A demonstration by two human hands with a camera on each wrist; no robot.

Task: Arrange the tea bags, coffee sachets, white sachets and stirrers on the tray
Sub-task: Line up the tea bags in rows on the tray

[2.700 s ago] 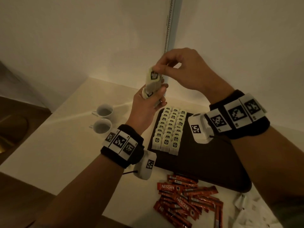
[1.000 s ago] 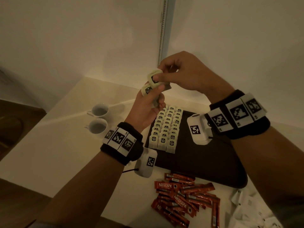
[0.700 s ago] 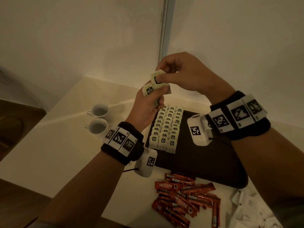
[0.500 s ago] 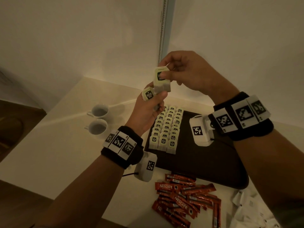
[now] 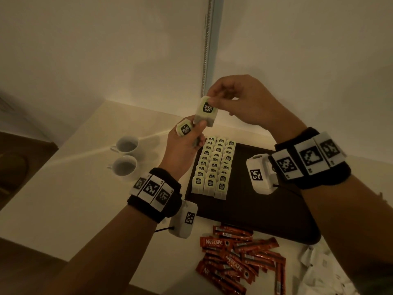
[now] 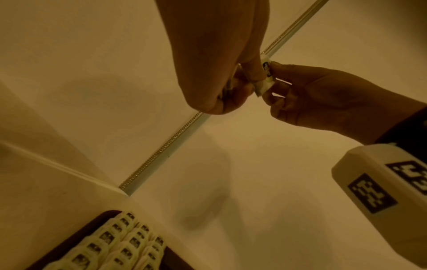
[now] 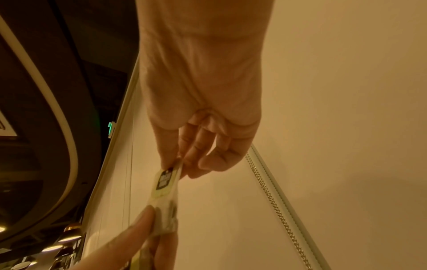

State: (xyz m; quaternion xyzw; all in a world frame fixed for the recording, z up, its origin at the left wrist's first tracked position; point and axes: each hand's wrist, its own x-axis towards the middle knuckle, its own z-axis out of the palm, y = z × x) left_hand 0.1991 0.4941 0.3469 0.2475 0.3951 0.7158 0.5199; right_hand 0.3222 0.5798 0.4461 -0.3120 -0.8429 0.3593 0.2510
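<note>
My right hand [image 5: 214, 101] pinches one pale green tea bag [image 5: 206, 111] by its top edge, high above the dark tray [image 5: 265, 211]. My left hand [image 5: 192, 130] grips a small bunch of tea bags [image 5: 184, 129], and its thumb touches the lower end of the pinched bag [image 7: 163, 204]. Three neat rows of tea bags [image 5: 213, 167] fill the tray's far left part. Red coffee sachets [image 5: 240, 258] lie in a loose pile on the table in front of the tray. White sachets [image 5: 323, 271] lie at the bottom right.
Two white cups [image 5: 125, 156] stand on the pale table [image 5: 63, 188] left of the tray. The wall corner with a bead chain [image 5: 205, 45] rises right behind the table. The tray's right half is bare.
My right hand has drawn one tea bag up and out of the bunch in my left hand, turning it upright. Both hands stay raised over the tray's far end.
</note>
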